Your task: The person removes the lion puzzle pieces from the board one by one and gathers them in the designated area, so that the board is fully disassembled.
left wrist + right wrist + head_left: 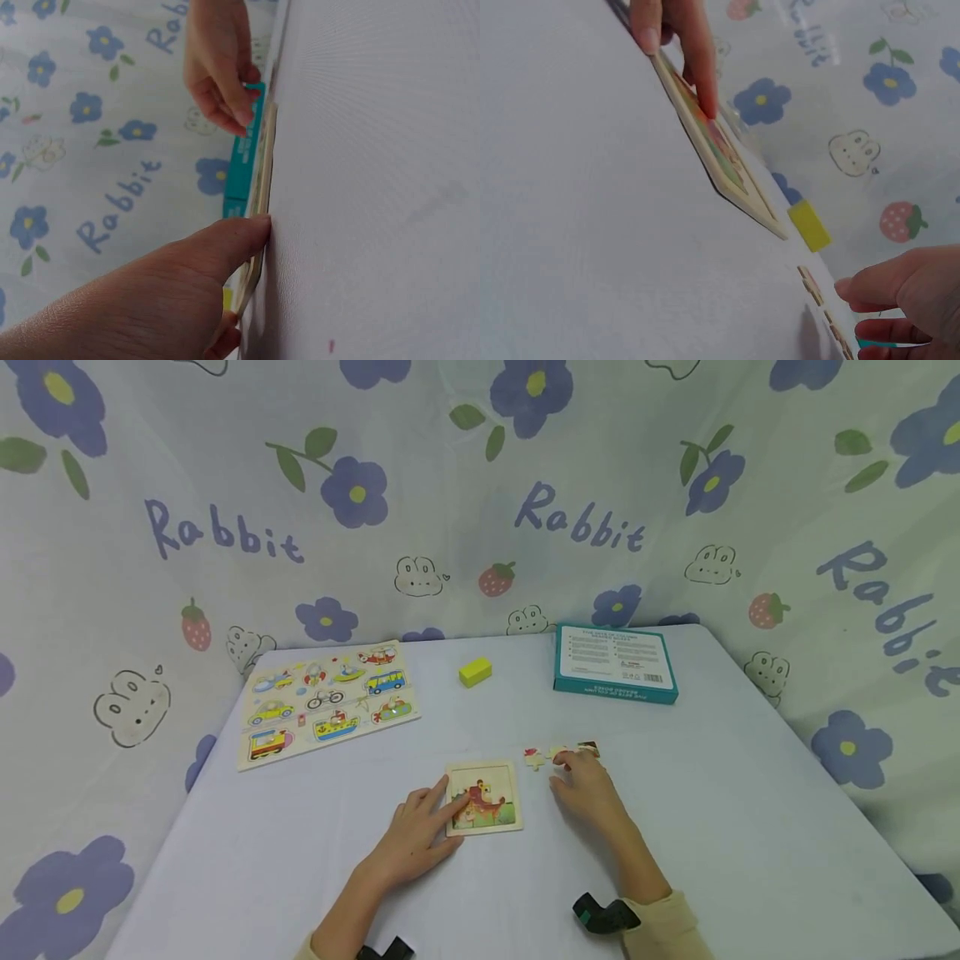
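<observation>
Loose puzzle pieces lie in a short row running left-right on the table, right at the tips of the right hand, which is far nearer than the left; its fingers are curled over the middle piece, though I cannot tell if they actually pinch it. Left hand lies flat with straight fingers pressing the small framed puzzle board, just left of the row.

head view high, looking down the table, wrist views skimming it close, all sharing the puzzle tray
</observation>
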The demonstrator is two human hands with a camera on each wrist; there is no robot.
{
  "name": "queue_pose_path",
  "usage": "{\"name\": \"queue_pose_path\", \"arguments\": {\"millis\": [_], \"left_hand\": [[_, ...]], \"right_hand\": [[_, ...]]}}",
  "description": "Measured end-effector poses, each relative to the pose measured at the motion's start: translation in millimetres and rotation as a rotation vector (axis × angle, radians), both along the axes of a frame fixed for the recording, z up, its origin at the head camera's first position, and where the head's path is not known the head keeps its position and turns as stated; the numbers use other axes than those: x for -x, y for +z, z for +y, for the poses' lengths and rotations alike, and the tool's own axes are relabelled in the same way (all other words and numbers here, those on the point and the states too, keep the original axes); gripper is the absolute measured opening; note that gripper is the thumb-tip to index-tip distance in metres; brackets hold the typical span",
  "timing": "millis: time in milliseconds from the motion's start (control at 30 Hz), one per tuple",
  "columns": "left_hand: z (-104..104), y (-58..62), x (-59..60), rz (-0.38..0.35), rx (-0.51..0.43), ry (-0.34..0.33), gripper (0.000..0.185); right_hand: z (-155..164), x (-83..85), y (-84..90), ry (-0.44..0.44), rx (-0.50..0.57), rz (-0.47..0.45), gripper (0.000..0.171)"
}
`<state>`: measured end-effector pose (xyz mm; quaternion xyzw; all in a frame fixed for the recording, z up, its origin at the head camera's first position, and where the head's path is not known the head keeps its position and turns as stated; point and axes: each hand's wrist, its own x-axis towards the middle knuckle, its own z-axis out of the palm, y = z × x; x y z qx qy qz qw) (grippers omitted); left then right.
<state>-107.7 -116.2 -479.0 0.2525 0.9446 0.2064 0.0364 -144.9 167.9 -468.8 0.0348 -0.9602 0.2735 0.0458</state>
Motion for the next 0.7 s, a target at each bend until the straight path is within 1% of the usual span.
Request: {"name": "queue_pose_path", "arguments": {"millis": [67,133,267,400,500,600,700], "left_hand": [[-0.2,0.2,0.0,0.002,0.007,-0.002,0.057],[-0.5,0.0,0.2,0.0,0.008,-0.003,0.057],[-1.0,-1.4,0.7,0.001,0.005,0.003,0.057],[-1.1,-1.9,0.9,0.011,0.013,0.003,0.057],[-1.1,-1.6,0.4,0.01,0.019,0.0,0.057],[-1.1,-1.2,0.0,0.004,0.019,-0.003,0.057],[-1.1,-0.9,0.0,0.003,0.019,-0.005,0.057]], "right_hand": [[-6.7,-1.5,-1.3,0.012,0.004,0.011,0.024],[-13.5,-3.6,-2.7,0.042,0.01,0.03,0.026],[-28.9,-9.0,-4.6,0.144,0.016,0.074,0.026],[-43.1,-12.9,-7.9,0.248,-0.001,0.129,0.025],[-50.3,-14.1,-11.3,0.302,-0.01,0.18,0.025],[-55.2,-14.8,-13.4,0.332,-0.01,0.203,0.027],[-59.6,-15.3,-13.6,0.34,-0.027,0.184,0.032]]}}
